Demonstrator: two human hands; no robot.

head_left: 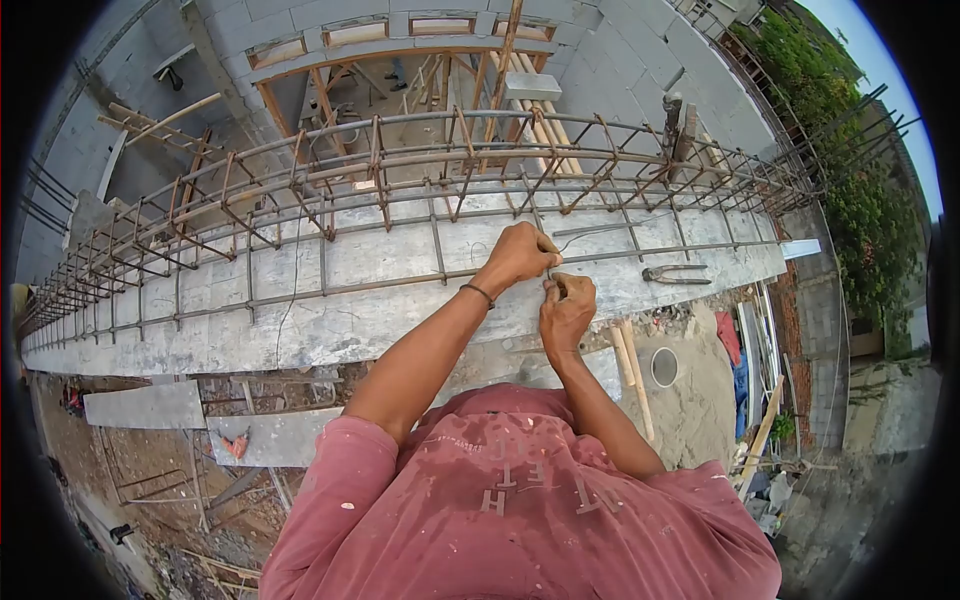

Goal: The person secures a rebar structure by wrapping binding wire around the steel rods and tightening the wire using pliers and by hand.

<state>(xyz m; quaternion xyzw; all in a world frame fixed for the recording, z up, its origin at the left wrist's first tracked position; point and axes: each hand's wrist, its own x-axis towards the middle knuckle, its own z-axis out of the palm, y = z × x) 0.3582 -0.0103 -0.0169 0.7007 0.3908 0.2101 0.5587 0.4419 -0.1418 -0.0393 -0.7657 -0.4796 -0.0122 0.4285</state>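
Note:
My left hand (520,253) is closed in a pinch on a thin tie wire (572,240) at the front lower bar of a rebar cage (440,275). The wire's loose end curves away to the right, over the board. Just below and to the right, my right hand (568,306) is closed too, thumb and forefinger pressed together at the wire near the same bar. The fingers hide most of the wire there. Right of my hands, a pair of pincers (676,274) lies on the grey board (370,325), its handles pointing right.
The long cage crosses the view on the board, over a drop. Below are a metal sheet (145,405), sand (700,400), a round bucket (663,367) and wooden poles (632,365). Behind stand block walls (640,60) and timber frames. A block (532,86) rests on poles.

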